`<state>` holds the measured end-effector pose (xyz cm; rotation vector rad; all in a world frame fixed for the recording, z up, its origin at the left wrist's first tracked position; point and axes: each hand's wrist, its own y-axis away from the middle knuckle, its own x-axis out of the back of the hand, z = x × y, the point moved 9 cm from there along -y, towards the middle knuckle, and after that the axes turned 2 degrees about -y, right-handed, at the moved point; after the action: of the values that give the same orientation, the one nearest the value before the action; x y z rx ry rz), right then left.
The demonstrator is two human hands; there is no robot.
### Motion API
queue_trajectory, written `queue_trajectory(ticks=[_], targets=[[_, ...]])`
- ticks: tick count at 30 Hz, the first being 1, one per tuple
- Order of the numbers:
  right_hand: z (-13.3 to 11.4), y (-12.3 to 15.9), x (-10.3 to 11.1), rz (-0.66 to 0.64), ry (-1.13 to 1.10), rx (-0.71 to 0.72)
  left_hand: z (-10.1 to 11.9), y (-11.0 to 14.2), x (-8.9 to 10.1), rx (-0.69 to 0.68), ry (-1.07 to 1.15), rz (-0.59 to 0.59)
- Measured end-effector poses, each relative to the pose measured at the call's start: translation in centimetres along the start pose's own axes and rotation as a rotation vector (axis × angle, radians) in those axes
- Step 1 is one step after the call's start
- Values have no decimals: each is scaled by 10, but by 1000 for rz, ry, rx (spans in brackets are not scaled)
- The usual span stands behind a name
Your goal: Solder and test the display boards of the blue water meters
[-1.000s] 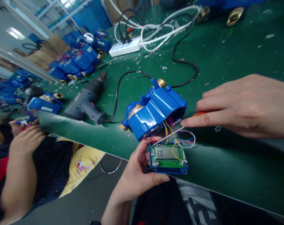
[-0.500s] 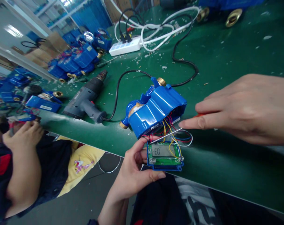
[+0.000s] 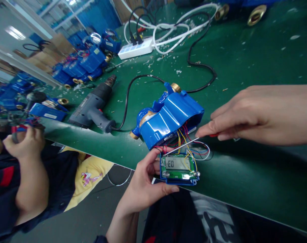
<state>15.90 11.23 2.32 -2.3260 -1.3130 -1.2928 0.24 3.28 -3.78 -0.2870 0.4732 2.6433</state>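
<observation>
My left hand (image 3: 143, 185) holds a blue-framed green circuit board (image 3: 178, 170) by its edge, with the thumb below it. The board's LCD (image 3: 174, 163) reads E0. Coloured wires (image 3: 186, 145) run from it into an open blue plastic water meter housing (image 3: 171, 118), which has a brass fitting (image 3: 175, 87) and lies on the bench. My right hand (image 3: 259, 114) is shut on a red-handled screwdriver (image 3: 181, 145). Its thin metal shaft crosses over the wires, and its tip reaches near my left fingers. The fingers hide most of the handle.
A grey corded drill (image 3: 91, 108) and a white power strip (image 3: 135, 49) with cables lie on the green bench mat (image 3: 244, 50). Several blue meters (image 3: 90, 60) stand further along. A co-worker's hand (image 3: 24, 145) works at the left, below the bench edge.
The circuit board has shifted slightly left and turned a little. My right hand has closed further around the screwdriver handle, hiding more of it. The co-worker's hand has moved slightly.
</observation>
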Motion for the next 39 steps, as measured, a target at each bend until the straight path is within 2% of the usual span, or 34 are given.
queue_trajectory(ticks=[5, 12, 16, 20, 23, 25, 26, 29, 31, 32, 35, 37, 39], targets=[[15, -5, 7, -12, -67, -253, 0, -2, 0, -7, -7, -3], [12, -12, 16, -17, 150, -246, 0, -1, -1, -13, -17, -20], [20, -14, 12, -37, 67, -260, 0, -1, -1, -16, -30, -22], [17, -15, 8, -61, -27, -226, -1, -2, -1, -6, -19, -23], [20, -8, 13, -26, -149, -283, -2, -1, -1, -9, -7, -7], [31, 4, 24, 99, -251, -347, -5, -1, -3, -5, 15, 9], [39, 13, 32, 212, -302, -378, -7, -1, -5, -1, 41, 20], [66, 55, 54, 708, -476, -394, -14, -5, -19, -18, 179, 46], [79, 84, 47, 974, -645, -367, -17, -9, -31, -60, 272, 72], [84, 93, 35, 1027, -744, -378, -18, -11, -36, -83, 304, 90], [83, 102, -7, 1004, -937, -453, -26, -19, -51, -127, 347, 152], [71, 106, -24, 1014, -945, -469, -30, -25, -58, -145, 358, 178], [55, 110, -30, 1046, -868, -457, -31, -31, -63, -170, 381, 188]])
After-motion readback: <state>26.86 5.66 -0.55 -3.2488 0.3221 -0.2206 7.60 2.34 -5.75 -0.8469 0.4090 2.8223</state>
